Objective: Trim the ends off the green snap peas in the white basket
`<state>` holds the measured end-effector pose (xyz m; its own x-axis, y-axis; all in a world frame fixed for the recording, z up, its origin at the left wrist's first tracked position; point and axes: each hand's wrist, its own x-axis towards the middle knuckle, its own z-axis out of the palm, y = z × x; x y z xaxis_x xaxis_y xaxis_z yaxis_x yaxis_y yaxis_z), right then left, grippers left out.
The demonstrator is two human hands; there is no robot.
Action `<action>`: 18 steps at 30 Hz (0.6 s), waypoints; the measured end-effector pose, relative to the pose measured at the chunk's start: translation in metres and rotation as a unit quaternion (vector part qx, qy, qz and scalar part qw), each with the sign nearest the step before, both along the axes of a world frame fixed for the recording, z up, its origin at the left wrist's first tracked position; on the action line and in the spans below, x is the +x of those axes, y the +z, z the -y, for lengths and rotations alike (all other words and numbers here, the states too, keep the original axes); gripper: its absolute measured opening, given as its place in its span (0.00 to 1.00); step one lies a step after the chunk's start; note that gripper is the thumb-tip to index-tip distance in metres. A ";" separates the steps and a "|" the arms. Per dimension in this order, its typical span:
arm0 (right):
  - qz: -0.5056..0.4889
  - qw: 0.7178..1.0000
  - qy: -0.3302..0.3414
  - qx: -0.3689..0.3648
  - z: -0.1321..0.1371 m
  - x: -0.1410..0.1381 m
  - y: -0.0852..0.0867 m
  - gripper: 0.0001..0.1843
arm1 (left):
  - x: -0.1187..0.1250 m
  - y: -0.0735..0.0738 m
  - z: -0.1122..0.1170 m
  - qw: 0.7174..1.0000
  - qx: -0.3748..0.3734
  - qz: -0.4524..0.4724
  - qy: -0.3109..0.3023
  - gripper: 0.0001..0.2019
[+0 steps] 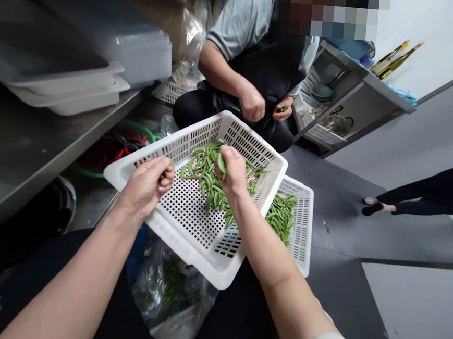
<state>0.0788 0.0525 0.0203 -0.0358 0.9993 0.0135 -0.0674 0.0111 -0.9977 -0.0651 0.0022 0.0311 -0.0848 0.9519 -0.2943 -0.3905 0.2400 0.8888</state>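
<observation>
A white slotted plastic basket (192,258) lies tilted before me, with a pile of green pea pods (213,187) in its far part. My right hand (234,175) is closed over the pile and grips a pea pod (221,164) that shows at the thumb side. Above the basket's left rim, my left hand (144,186) is closed, fingers curled in. A speck of green shows by its fingertips, but what lies inside the fist is mostly hidden.
Under the right side sits a second white basket (304,222) with more pods. Opposite, a co-worker's hand (283,110) holds something green. A steel counter (56,140) with white tubs (80,82) stands left. A plastic bag (154,284) lies below; another person's legs (428,193) show right.
</observation>
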 end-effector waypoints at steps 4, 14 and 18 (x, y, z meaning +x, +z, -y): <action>-0.082 0.989 0.032 -0.121 -0.043 0.002 -0.008 0.10 | -0.019 0.009 -0.001 0.998 0.000 0.054 0.040 0.08; 0.553 0.808 0.200 -0.026 -0.060 -0.035 -0.087 0.04 | -0.034 0.008 -0.003 0.998 -0.038 0.056 0.014 0.06; 0.507 0.825 0.247 -0.028 -0.053 -0.018 -0.069 0.04 | -0.039 0.004 -0.005 0.997 -0.062 0.054 -0.006 0.04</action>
<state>0.0611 0.1058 -0.0485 -0.4036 0.8578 -0.3184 0.8199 0.1846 -0.5420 -0.1041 0.0070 0.0348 -0.0356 0.9084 -0.4165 -0.4793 0.3502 0.8048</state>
